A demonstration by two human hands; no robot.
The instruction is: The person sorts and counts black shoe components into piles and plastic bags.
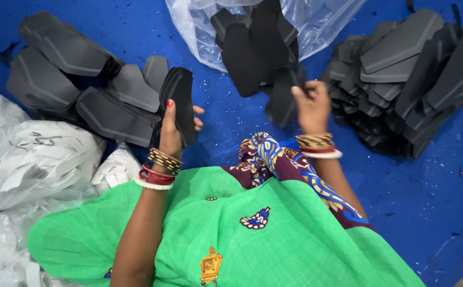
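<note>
My left hand (172,133) grips a small stack of black foam insole-shaped pieces (180,101), held upright on edge, thumb on one side and fingers on the other. My right hand (312,108) pinches one black foam piece (283,98) drawn from the clear plastic bag (322,21) that holds several more black pieces (255,42). Both wrists wear coloured bangles. My lap is covered by green cloth (274,234) with a patterned border.
Bundled grey-black foam pieces (66,74) lie at the upper left on the blue floor sheet (231,133). A spread pile of similar pieces (407,69) lies at the right. Clear bags of white cut pieces (35,159) crowd the left side.
</note>
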